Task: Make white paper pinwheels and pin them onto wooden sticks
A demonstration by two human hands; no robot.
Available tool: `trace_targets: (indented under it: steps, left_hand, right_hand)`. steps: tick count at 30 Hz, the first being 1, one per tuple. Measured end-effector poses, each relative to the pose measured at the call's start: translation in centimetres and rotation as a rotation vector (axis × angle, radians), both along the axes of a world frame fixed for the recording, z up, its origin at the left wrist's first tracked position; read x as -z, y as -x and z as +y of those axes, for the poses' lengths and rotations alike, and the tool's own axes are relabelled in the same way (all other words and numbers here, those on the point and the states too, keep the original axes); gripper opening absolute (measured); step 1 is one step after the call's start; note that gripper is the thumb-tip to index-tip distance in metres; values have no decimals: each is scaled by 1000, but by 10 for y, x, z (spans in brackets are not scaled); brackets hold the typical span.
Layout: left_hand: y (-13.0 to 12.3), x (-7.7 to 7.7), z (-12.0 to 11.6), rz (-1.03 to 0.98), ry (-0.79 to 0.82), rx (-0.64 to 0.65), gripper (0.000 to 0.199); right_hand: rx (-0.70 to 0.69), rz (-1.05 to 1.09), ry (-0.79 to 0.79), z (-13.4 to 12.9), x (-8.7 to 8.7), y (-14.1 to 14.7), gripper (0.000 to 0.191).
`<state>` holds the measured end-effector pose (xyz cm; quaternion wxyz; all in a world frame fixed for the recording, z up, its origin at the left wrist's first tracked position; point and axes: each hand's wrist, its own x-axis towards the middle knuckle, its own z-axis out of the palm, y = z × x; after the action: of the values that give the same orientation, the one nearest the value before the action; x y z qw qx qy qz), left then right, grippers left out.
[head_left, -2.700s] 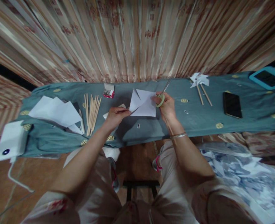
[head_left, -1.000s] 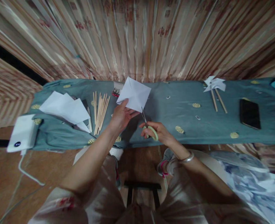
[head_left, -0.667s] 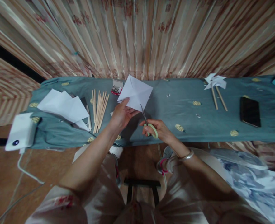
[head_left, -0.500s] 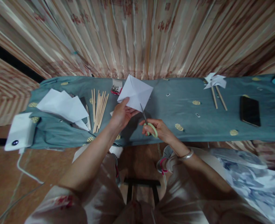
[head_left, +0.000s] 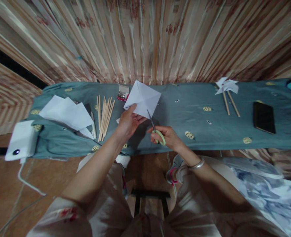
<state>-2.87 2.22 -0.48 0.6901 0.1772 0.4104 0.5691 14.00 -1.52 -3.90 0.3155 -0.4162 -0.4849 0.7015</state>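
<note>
L hand (head_left: 128, 122) pinches creased sq. white paper (head_left: 144, 96), R hand (head_left: 169, 135) grips metal-bladed scissors (head_left: 153, 123) w/ rounded green loops.

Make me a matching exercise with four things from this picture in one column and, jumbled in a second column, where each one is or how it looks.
Column one
1. scissors
2. square paper sheet
3. smartphone
4. wooden sticks

Column two
A. black, lying on the teal cloth
B. grouped to the left of the small red box
C. white, between the thumb and fingers of the left hand
D. green-handled, in the right hand

Right pairs: 1-D, 2-C, 3-A, 4-B.
</note>
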Motion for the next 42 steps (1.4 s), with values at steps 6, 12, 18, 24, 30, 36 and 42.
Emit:
trace_targets:
  steps: [6, 12, 18, 24, 30, 36, 42]
  left_hand:
    - [0, 1, 1, 0, 3, -12, 12]
    - [-2, -3, 0, 10, 14, -36, 13]
    - [-3, -2, -1, 27, 21, -29, 15]
    - [-5, -1, -3, 45, 53, 5, 11]
    - [-5, -2, -2, 27, 43, -14, 11]
    - [-5, -3, -3, 23, 50, -18, 12]
    - [-8, -3, -5, 33, 48, 12, 11]
  right_hand:
    - [4, -13, -4, 0, 3, 1, 46]
    - [7, -30, -11, 1, 4, 2, 45]
    - [31, -33, -22, 0, 3, 3, 45]
    - [55, -22, -17, 3, -1, 3, 47]
    - [52, -31, -20, 4, 0, 2, 47]
    - [59, -45, -28, 4, 0, 1, 44]
    - [64, -37, -29, 5, -3, 0, 45]
